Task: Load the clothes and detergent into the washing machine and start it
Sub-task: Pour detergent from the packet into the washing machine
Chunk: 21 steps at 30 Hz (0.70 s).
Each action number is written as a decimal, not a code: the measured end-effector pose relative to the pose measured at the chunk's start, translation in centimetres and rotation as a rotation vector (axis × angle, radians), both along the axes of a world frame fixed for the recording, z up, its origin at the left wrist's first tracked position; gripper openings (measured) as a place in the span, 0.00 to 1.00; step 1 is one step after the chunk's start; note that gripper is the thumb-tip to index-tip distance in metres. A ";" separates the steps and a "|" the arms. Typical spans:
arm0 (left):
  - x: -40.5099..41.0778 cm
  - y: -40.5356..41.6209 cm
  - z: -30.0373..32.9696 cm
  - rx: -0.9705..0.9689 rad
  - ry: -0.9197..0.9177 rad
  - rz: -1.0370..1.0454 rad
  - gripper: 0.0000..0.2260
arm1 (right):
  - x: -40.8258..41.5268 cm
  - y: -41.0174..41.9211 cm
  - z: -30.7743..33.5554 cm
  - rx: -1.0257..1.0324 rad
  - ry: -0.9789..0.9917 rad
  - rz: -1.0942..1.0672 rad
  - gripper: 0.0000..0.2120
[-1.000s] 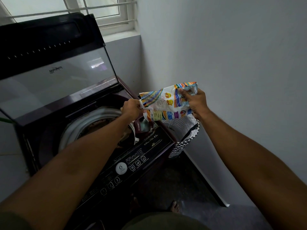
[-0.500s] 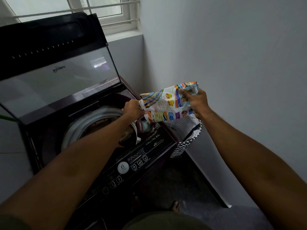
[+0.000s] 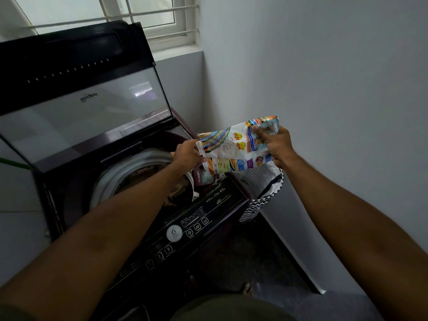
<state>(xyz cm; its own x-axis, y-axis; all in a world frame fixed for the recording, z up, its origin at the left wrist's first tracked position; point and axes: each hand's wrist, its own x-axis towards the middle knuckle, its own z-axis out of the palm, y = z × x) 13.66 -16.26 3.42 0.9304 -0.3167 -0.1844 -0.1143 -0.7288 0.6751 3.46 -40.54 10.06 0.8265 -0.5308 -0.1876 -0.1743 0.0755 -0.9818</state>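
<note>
Hands (image 3: 186,152) (image 3: 278,144) grip crinkled glossy detergent packet (image 3: 236,147) above round drum (image 3: 129,174).

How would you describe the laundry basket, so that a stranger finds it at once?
Start at the washing machine with its lid raised. The laundry basket stands on the floor, squeezed between the machine's right side and the wall, below the detergent packet. Only it bears a black-and-white zigzag pattern.

Patterned basket (image 3: 261,202), window (image 3: 148,17), wall (image 3: 324,77)
</note>
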 end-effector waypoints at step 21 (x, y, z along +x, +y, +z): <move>0.5 -0.4 1.9 0.076 -0.012 0.005 0.12 | 0.4 -0.7 -0.1 0.008 -0.016 -0.035 0.13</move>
<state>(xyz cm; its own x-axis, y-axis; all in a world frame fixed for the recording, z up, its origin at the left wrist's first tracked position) 14.20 -16.71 5.36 0.9341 -0.2979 -0.1969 -0.1184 -0.7786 0.6162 3.82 -41.23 9.95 0.8104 -0.5580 -0.1787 -0.1554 0.0893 -0.9838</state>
